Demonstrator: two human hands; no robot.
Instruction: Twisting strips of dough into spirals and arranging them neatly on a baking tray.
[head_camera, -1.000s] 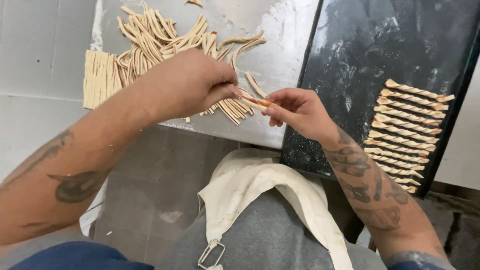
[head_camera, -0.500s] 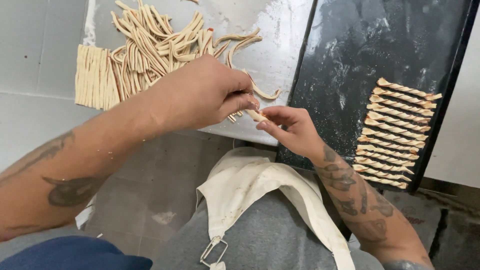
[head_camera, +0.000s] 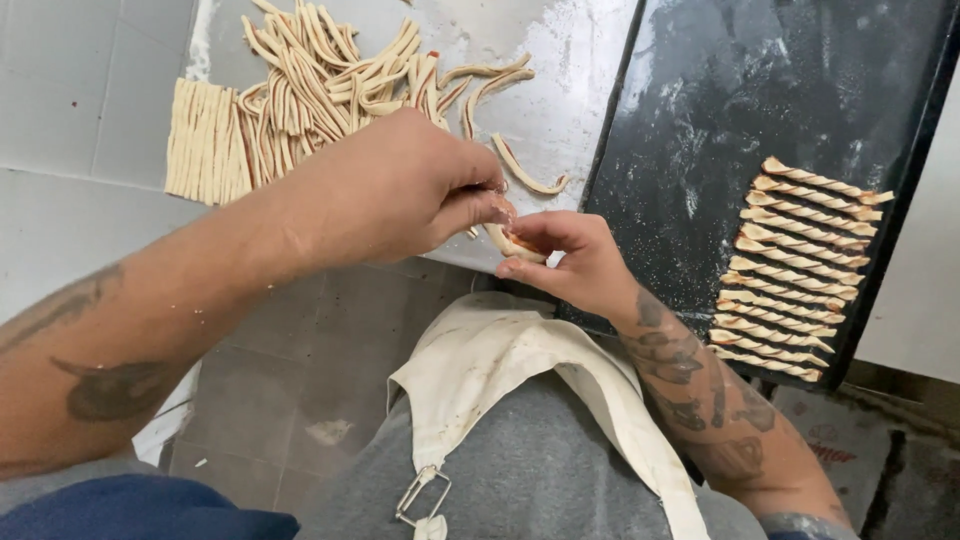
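A dough strip (head_camera: 503, 240) sits between both hands at the table's (head_camera: 580, 90) near edge. The left hand (head_camera: 400, 185) pinches its upper end with closed fingers; the right hand (head_camera: 565, 260) curls around its lower end. Behind lies a heap of loose strips (head_camera: 330, 70), beside it a flat cut sheet (head_camera: 205, 140). To the right, twisted sticks (head_camera: 795, 265) line a dark tray (head_camera: 750, 70).

Single head view, looking steeply down, close over hands (head_camera: 500, 225) at floured worktop (head_camera: 570, 110) edge.
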